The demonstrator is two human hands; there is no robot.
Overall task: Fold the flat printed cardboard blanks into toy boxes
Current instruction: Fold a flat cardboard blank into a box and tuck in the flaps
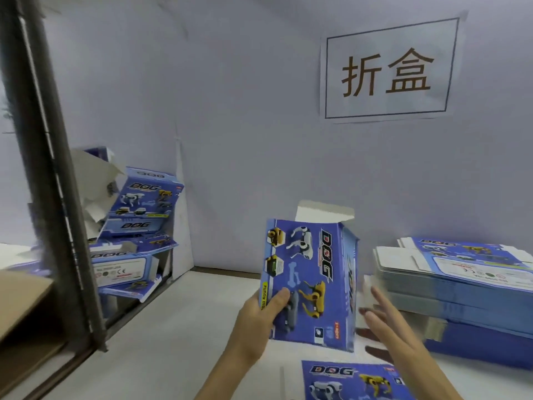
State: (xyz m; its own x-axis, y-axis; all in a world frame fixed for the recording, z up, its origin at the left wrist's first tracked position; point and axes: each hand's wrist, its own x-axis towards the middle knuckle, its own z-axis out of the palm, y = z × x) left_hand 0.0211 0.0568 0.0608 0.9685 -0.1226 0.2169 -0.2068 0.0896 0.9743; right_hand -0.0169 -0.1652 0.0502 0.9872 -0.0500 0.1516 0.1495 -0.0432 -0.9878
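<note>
My left hand [261, 314] grips the left edge of a blue printed DOG box [313, 280], thumb on its front face. The box stands upright above the table, its white top flap [324, 212] open. My right hand [388, 324] is beside the box's right side with fingers spread and straight, a little apart from it and blurred. A flat blue blank [354, 381] lies on the white table [173, 336] just below the box. A tall stack of flat blanks [461, 272] sits at the right.
Several folded DOG boxes [138, 226] are piled at the left against the white wall. A dark metal post [57, 180] stands at the left front, with brown cardboard [23, 301] beside it. A paper sign [389, 70] hangs on the back wall.
</note>
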